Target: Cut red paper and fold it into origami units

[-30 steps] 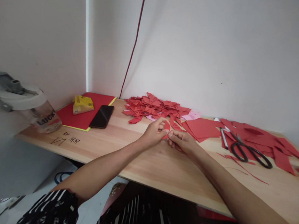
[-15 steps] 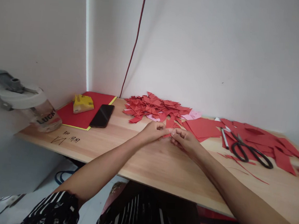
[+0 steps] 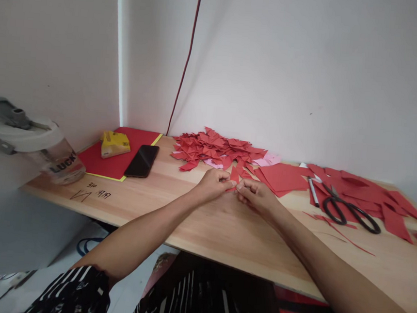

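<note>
Both of my hands meet over the middle of the wooden table (image 3: pixel 195 223). Between them is a small piece of red paper (image 3: pixel 235 175), narrow and pointed at the top. My left hand (image 3: pixel 214 184) pinches its left side between thumb and fingers. From the right, my right hand (image 3: pixel 254 192) pinches the same piece, its fingertips close to the left thumb. The lower part of the paper is mostly hidden by the fingers. Just behind the hands lies a heap of folded red paper pieces (image 3: pixel 216 147), with bits of pink paper (image 3: pixel 268 159) beside and under it.
Flat red sheets (image 3: pixel 283 177), a marker (image 3: pixel 313 191), black-handled scissors (image 3: pixel 351 213) and red offcuts (image 3: pixel 394 221) lie to the right. On the left are a phone (image 3: pixel 142 161), a yellow packet (image 3: pixel 115 145) on red card (image 3: pixel 94 160), and a bottle (image 3: pixel 55 157) by the wall.
The hands have shifted very slightly, and a little more of the red paper's pointed top shows between them. Both keep their pinch; the view has moved slightly.
</note>
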The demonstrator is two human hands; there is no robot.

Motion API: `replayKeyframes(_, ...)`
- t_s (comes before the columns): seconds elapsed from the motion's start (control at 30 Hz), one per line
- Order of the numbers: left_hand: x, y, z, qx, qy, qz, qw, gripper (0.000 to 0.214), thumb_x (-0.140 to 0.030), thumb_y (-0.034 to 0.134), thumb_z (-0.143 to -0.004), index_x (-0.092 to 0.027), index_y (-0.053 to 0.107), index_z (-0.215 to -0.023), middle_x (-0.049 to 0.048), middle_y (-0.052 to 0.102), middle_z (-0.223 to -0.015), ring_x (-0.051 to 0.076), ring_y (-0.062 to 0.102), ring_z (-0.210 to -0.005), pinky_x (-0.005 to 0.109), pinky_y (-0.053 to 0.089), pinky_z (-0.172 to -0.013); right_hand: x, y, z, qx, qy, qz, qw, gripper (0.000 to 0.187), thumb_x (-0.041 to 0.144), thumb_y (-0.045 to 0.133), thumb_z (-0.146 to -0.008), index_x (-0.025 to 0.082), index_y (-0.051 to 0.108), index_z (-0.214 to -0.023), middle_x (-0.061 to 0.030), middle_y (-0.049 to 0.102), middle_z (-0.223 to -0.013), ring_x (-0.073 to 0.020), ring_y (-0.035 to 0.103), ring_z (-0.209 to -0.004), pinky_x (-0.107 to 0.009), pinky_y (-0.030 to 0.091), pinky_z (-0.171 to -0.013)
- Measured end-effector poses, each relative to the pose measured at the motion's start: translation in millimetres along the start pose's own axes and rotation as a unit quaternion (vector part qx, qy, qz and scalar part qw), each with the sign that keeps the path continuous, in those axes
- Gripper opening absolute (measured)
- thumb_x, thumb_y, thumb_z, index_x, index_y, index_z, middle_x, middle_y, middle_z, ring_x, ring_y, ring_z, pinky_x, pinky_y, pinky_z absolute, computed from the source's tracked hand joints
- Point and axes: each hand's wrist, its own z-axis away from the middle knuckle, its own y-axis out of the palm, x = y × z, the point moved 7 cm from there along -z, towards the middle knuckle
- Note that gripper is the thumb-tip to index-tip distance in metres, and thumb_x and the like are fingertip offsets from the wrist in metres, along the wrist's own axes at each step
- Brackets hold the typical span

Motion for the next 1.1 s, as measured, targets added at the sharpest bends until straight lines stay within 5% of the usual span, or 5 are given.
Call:
replayKeyframes(0.37, 8.9, 10.7, 0.4, 0.055, -0.031, 0.064, 0.996, 0.040, -0.047, 0.056, -0.077, -0.020, 0.033, -0.057, -0.0064, 0.037, -0.048, 0.008, 0.040, -0.045, 0.023, 0.028, -0.047, -4.7, -3.8, -2.7, 0.030, 0.005, -0.004, 1.000, 0.045, 0.061, 0.058, -0.082, 0.019, 0.053, -0.068, 0.0026, 0.051, -0.057, -0.0068, 0.033, -0.044, -0.023, 0.022, -0.043)
replayKeyframes(0.9, -1.0, 2.2, 1.2, 0.010, 0.003, 0.010, 1.000, 0.040, -0.038, 0.057, -0.075, -0.018, 0.031, -0.052, -0.0054, 0.028, -0.056, 0.008, 0.027, -0.056, 0.025, 0.019, -0.054, -4.9, -2.7, -4.1, -0.004, -0.012, 0.007, 1.000, 0.045, 0.062, 0.054, -0.084, 0.019, 0.050, -0.068, 0.0039, 0.048, -0.056, -0.0069, 0.032, -0.045, -0.023, 0.021, -0.044)
replayKeyframes(1.1, 0.9, 7.4, 0.5, 0.036, -0.008, 0.026, 0.999, 0.032, -0.040, 0.056, -0.079, -0.017, 0.046, -0.059, -0.0048, 0.041, -0.053, 0.009, 0.037, -0.052, 0.023, 0.026, -0.052, -4.1, -1.5, -4.3, 0.015, -0.015, 0.020, 1.000, 0.041, 0.057, 0.054, -0.085, 0.020, 0.052, -0.070, 0.0021, 0.053, -0.059, -0.0084, 0.038, -0.047, -0.024, 0.025, -0.045)
